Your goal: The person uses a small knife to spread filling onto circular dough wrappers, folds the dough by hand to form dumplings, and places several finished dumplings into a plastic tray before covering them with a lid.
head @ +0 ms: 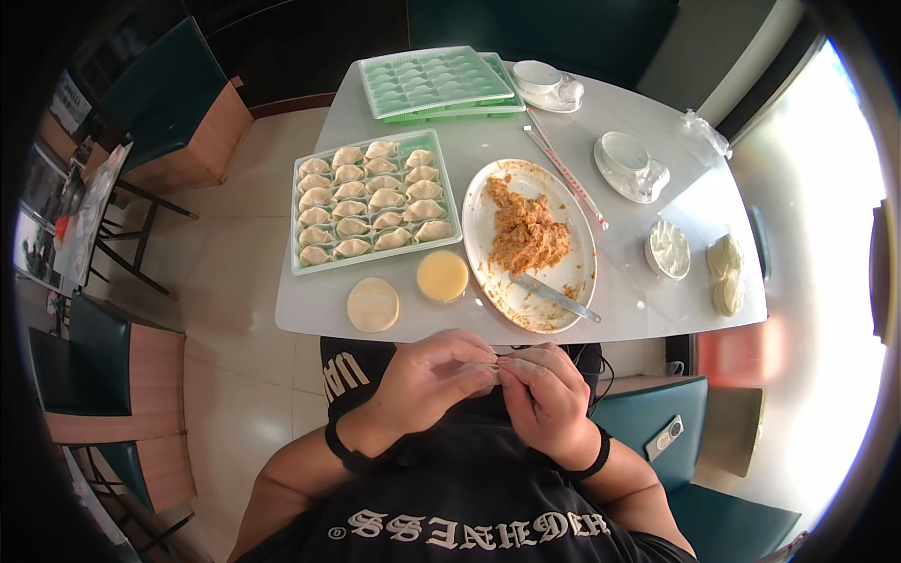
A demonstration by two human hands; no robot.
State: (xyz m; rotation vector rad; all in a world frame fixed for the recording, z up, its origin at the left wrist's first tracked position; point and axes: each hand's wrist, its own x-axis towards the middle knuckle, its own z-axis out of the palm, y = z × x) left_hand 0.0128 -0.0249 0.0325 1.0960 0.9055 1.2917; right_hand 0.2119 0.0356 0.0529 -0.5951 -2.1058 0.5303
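Both hands meet over my lap, just off the table's near edge. My left hand [440,380] and my right hand [545,394] pinch a dumpling [486,367] between their fingertips; most of it is hidden by the fingers. Ahead of the left hand lie a stack of round dough wrappers [373,305] and a small round container of yellow contents [442,275]. Beyond the right hand, an oval white plate [486,281] carries a mound of orange-brown filling [528,229]. A flat metal spatula [556,298] rests on that plate.
A compartment tray [454,211] of folded dumplings sits at the left; stacked green trays [436,81] lie behind. Wrapped chopsticks [566,169], wrapped bowls [623,155], a bowl of white flour [667,250] and bagged dough [725,274] occupy the right side of the table [633,313].
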